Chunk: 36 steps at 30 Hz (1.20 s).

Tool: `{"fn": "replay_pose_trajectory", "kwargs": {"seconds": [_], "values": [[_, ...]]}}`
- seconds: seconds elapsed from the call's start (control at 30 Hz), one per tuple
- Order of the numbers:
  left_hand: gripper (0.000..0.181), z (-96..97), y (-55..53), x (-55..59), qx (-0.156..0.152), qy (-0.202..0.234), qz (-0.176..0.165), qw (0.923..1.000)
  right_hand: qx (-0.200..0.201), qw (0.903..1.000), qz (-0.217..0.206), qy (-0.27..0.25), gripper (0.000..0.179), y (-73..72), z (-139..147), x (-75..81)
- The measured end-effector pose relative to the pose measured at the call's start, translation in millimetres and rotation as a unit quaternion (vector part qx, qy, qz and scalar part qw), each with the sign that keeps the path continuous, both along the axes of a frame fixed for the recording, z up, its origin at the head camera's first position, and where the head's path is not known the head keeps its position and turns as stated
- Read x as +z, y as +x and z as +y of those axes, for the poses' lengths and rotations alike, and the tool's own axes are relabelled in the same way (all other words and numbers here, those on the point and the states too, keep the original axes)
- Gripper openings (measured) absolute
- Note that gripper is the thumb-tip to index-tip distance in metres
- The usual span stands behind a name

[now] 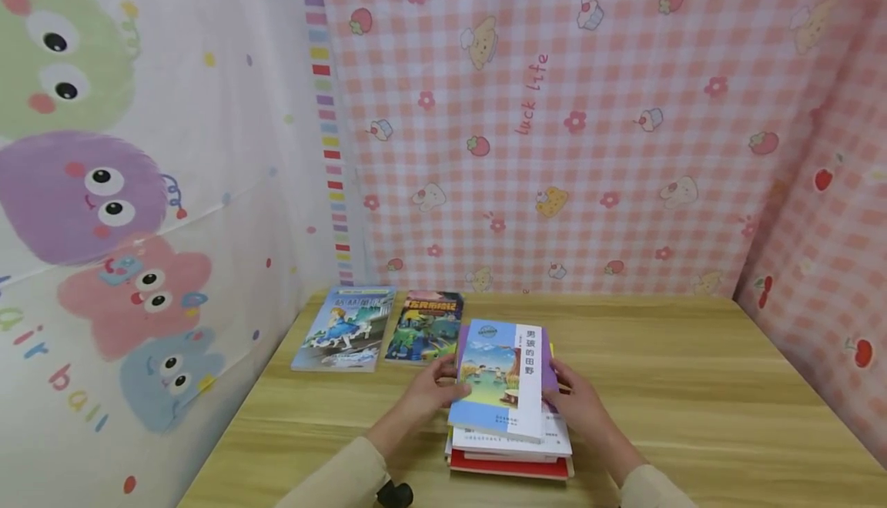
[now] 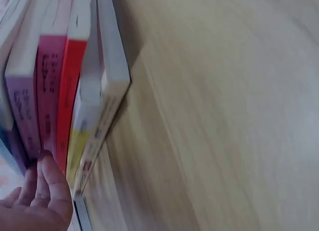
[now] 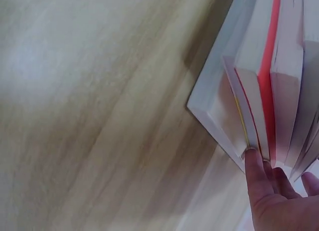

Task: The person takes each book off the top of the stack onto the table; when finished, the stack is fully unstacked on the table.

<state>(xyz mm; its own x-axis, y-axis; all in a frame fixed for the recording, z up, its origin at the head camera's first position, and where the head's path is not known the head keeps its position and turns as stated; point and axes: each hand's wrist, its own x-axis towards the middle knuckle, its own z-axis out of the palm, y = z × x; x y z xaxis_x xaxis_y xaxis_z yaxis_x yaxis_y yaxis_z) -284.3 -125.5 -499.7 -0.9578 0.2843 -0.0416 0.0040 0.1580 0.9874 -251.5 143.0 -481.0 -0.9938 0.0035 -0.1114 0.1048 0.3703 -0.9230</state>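
Note:
A pile of books stands on the table between both hands. Its top book [image 1: 493,373], with a blue and white cover showing a water scene, lies slightly askew. Under it I see a purple cover edge [image 1: 547,354], and lower a red book [image 1: 509,465]. My left hand [image 1: 430,394] rests at the left side, its thumb over the top book's edge. In the left wrist view its fingertips touch a pink spine [image 2: 51,86]. My right hand [image 1: 582,409] is at the right side; its fingers [image 3: 255,176] press lightly against the page edges near a red cover [image 3: 266,99].
Two more books lie side by side at the back left: one with a girl in a blue dress [image 1: 344,329] and one with a dark green cover [image 1: 425,327]. A patterned cloth [image 1: 554,146] hangs behind the wooden table [image 1: 693,400]. A black object [image 1: 395,494] sits by the left sleeve.

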Motion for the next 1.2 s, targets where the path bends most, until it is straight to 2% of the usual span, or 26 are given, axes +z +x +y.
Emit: {"fn": "replay_pose_trajectory", "kwargs": {"seconds": [0.3, 0.57, 0.7, 0.83, 0.97, 1.1, 1.2], "values": [[0.068, -21.3, -0.7, 3.3, -0.036, 0.005, -0.045, 0.9983, -0.001, 0.9998, -0.016, -0.008, 0.065, -5.5, 5, -0.6], [0.057, -33.8, 0.0, 1.3, -0.053, 0.070, -0.103, 0.9908, 0.001, 0.9998, -0.021, 0.001, 0.068, -8.0, 6, -1.0], [0.056, -41.7, 1.5, 0.1, -0.076, 0.104, -0.105, 0.9862, 0.000, 0.9997, -0.025, -0.001, 0.068, -8.2, 5, -0.8], [0.060, -50.8, 5.3, 2.9, -0.087, 0.121, -0.083, 0.9853, -0.001, 0.9995, -0.032, -0.001, 0.066, -7.7, 5, -0.4], [0.063, -63.6, 8.1, 10.9, -0.069, 0.122, -0.073, 0.9873, -0.003, 0.9992, -0.041, 0.003, 0.065, -7.8, 5, 0.2], [0.063, -79.5, 8.9, 19.5, -0.038, 0.135, -0.076, 0.9871, -0.004, 0.9990, -0.045, 0.006, 0.064, -7.4, 6, 1.9], [0.062, -92.7, 10.3, 22.1, -0.024, 0.142, -0.067, 0.9874, -0.003, 0.9990, -0.043, 0.007, 0.064, -7.2, 6, 2.3]]}}
